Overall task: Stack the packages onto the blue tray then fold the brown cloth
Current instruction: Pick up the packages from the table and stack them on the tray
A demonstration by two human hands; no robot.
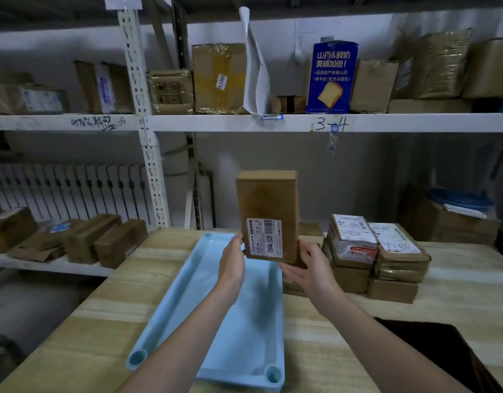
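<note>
A tall brown cardboard package (267, 202) with a white label is held upright above the far end of the light blue tray (244, 336). My left hand (231, 262) grips its lower left edge and my right hand (307, 268) supports its lower right corner from beneath. The tray lies lengthwise on the wooden table with nothing in it. Several more packages (375, 256) are stacked in two piles on the table right of the tray. A dark brown cloth (443, 353) lies at the table's near right, partly out of frame.
White metal shelving (244, 121) behind the table carries many cardboard boxes and a blue bread carton (332, 78). A lower shelf on the left holds several brown boxes (83, 239). A big box (448, 219) stands at the far right.
</note>
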